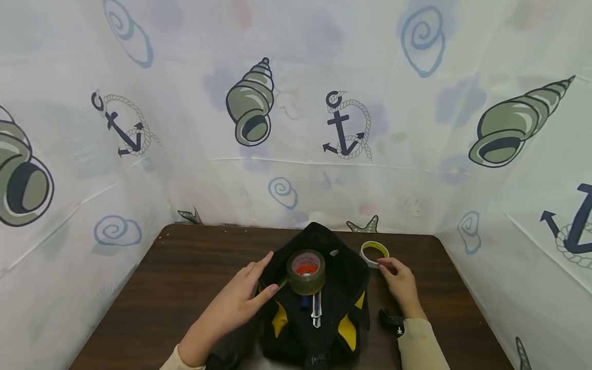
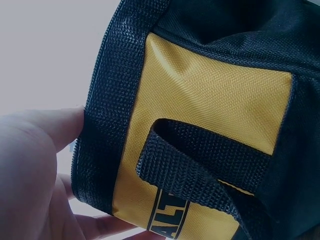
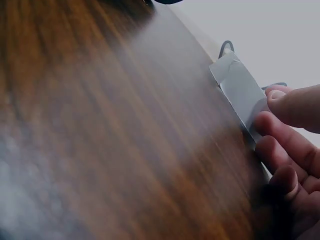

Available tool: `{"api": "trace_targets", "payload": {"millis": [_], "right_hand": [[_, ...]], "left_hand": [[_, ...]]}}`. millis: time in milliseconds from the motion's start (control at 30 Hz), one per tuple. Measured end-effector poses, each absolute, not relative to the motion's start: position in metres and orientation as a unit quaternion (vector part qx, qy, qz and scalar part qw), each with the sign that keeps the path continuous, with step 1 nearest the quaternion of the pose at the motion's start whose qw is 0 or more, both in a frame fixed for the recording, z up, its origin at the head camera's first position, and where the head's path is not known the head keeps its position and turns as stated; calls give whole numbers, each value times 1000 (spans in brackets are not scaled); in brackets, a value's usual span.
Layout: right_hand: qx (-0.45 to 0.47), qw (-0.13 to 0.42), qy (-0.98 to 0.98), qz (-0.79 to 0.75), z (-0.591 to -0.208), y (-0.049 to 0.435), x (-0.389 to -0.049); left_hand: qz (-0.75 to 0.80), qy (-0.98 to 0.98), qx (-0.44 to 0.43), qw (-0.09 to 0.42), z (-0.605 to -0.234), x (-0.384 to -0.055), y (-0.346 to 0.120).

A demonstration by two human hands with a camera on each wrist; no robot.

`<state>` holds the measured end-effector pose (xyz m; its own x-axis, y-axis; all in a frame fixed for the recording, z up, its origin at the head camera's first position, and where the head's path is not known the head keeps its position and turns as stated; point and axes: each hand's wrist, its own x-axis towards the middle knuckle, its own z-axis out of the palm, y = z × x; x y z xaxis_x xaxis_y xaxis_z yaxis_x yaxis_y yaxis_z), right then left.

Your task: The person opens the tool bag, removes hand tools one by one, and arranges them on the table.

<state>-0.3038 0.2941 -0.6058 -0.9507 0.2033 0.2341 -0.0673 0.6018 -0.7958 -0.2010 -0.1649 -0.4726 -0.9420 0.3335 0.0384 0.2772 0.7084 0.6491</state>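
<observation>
- Black bag (image 1: 336, 298) is steadied, it seems, by the spread left hand (image 1: 236, 298) at its left side; gripping cannot be confirmed.
- A green item (image 1: 283, 282) is partly hidden by brown tape (image 1: 309, 283).
- A white roll (image 1: 365, 260) beside the bag is pinched by the right hand (image 1: 400, 287), its near edge covered.

A black-and-yellow bag (image 1: 334, 311) lies open on the desk (image 1: 208, 262), a yellow-lined white roll (image 1: 367, 261) beside its far right edge.

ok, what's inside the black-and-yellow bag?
In the open bag: a tape roll, a utility knife, a small blue item and a green sliver. Whatever lies under the tape roll or deeper down is covered.
</observation>
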Motion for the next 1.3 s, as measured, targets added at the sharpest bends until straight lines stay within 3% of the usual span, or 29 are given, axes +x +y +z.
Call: {"api": "trace_targets", "payload": {"millis": [333,633,833,1000,1300], "right_hand": [[-49,167,-854,490,-606,295,-303],[-43,242,-820,517,-596,291,-298],[-26,313,-784,536,-543,276,-280],[55,356,-773,522,-485,260,-257],[132,339,-786,499,-447,230,-230]], "left_hand": [[347,923,160,42,-475,-201,-164],[344,923,167,38,-476,-204,-163],[351,920,164,51,-477,-204,-163],[357,918,164,56,-476,-204,-162],[353,919,164,54,-477,-203,-163]]}}
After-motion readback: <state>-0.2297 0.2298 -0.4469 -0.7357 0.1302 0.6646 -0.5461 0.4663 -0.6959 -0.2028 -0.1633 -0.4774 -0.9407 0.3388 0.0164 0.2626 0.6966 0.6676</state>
